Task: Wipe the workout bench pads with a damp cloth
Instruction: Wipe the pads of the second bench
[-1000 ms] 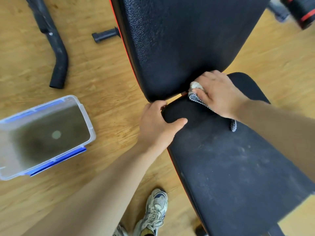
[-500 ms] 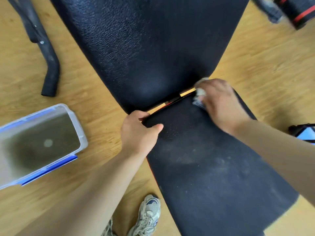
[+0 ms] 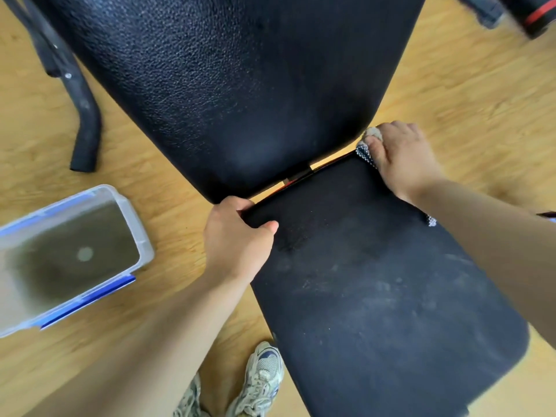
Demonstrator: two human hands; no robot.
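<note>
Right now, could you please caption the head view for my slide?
Right hand holds a cloth against the seat pad corner while the left hand grips its edge.

Workout room, home-scale by the look of it. Padded bench: grained black back pad (image 3: 240, 85) beyond both hands, dusty seat pad (image 3: 376, 296) near side of them. Black tubular frame leg (image 3: 84, 121) far left of the left hand (image 3: 237, 239), on wood-look plank floor (image 3: 481, 85). Red-banded roller (image 3: 535, 16) beyond the right hand (image 3: 403, 158) (blurred). Clear plastic tub (image 3: 132, 215) of murky water just left of the left hand.
</note>
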